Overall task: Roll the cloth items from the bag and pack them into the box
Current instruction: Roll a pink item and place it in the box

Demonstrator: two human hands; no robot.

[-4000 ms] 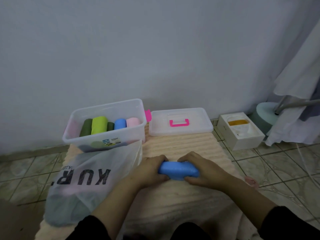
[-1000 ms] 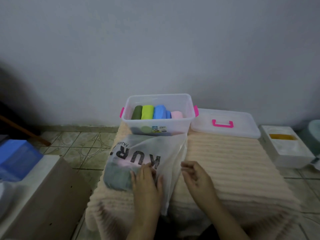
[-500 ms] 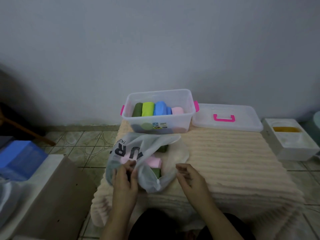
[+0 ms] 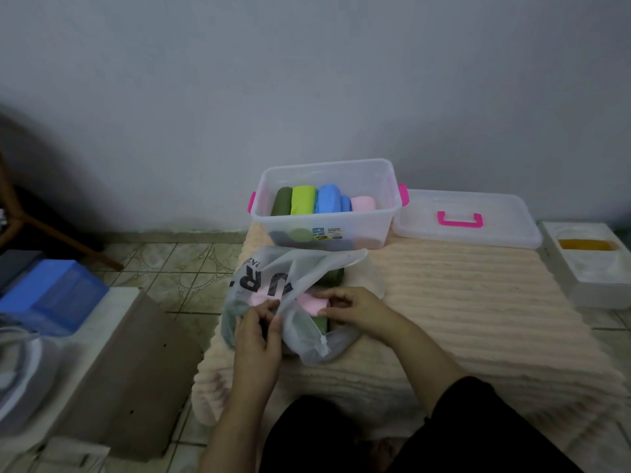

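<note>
Change: right hand [image 4: 355,310] has reached into the bag [image 4: 290,295] since half a second ago; fingers closed on the pink cloth [image 4: 312,302].
Left hand [image 4: 257,331]: fingers pinch the bag's rim.
Hidden: bag contents blurred.
Box [image 4: 326,206]: surface's far edge, rolls inside; lid [image 4: 467,218] beside it.
</note>
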